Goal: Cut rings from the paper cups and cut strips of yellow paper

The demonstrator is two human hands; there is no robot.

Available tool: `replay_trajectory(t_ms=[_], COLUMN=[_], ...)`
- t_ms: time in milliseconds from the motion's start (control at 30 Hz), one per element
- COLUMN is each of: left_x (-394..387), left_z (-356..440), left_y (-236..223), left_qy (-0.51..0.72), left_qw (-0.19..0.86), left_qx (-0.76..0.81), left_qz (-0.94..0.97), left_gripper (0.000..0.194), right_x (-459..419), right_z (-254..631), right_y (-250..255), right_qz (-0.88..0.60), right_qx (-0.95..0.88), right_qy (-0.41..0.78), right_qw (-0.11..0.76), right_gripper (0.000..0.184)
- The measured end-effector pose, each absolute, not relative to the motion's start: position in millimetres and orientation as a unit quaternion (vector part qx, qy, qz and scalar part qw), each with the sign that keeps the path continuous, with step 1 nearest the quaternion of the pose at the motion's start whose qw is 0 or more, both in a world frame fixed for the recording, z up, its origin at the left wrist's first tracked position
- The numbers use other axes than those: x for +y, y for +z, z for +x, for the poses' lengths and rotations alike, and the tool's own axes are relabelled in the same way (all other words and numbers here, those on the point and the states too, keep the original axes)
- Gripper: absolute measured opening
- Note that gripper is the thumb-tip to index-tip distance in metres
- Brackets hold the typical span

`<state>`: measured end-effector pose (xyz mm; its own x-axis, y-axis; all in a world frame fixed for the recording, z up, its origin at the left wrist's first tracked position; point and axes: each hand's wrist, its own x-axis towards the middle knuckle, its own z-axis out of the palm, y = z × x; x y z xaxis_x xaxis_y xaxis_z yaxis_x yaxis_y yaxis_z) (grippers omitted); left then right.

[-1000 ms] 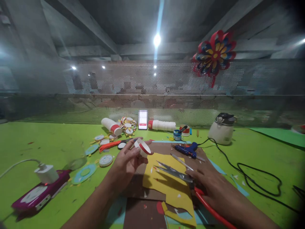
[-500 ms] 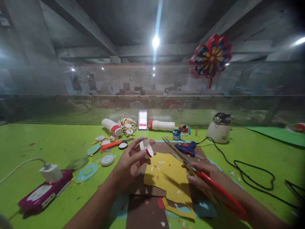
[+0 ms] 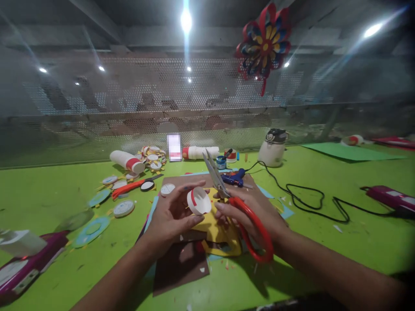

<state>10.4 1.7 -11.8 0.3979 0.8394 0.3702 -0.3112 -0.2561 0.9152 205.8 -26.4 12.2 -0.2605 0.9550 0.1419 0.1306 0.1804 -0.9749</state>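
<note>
Between the fingers and thumb of my left hand (image 3: 173, 214) is a cut paper cup bottom (image 3: 200, 202), white with a red band, its hollow side facing me. My right hand (image 3: 246, 211) grips red-handled scissors (image 3: 256, 233), the blades (image 3: 214, 172) pointing up and away, a little apart. The fingertips of my right hand are close to the cup piece; whether they touch it I cannot tell. Under both hands lie yellow paper (image 3: 212, 231) and brown card (image 3: 181, 268), with small paper scraps about.
A blue glue gun (image 3: 234, 178) with a black cord lies beyond my right hand. Stacked paper cups (image 3: 201, 153), a phone (image 3: 174, 147) and a lidded jug (image 3: 272, 149) stand along the back. Paper discs (image 3: 123, 209), an orange cutter (image 3: 131, 188) and a purple power strip (image 3: 35, 268) are left.
The view has swung right and down. My hands have come closer together, and the cup piece has turned its hollow side more toward me. The scissors now point more upright.
</note>
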Motion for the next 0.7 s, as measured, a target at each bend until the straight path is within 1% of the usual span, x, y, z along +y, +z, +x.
replay_trajectory(t_ms=[133, 267, 433, 567, 700], left_x=[-2, -3, -6, -8, -4], left_z=[15, 16, 15, 13, 13], left_y=[-13, -16, -15, -13, -17], left_qy=[0.516, 0.518, 0.473, 0.464, 0.471], left_qw=[0.559, 0.558, 0.616, 0.629, 0.657], left_qx=[0.199, 0.194, 0.245, 0.255, 0.269], left_qz=[0.618, 0.619, 0.581, 0.569, 0.524], left_gripper=[0.046, 0.048, 0.049, 0.05, 0.04], right_x=[-25, -24, -19, -12, -11], right_z=[193, 187, 189, 194, 196], right_y=[10, 13, 18, 14, 9], right_qz=[-0.423, -0.43, -0.476, -0.478, -0.457], right_qx=[-0.621, -0.635, -0.663, -0.692, -0.727], right_qy=[0.476, 0.437, 0.32, 0.224, 0.153], right_qw=[0.457, 0.47, 0.482, 0.492, 0.489], right_gripper=[0.019, 0.026, 0.036, 0.041, 0.045])
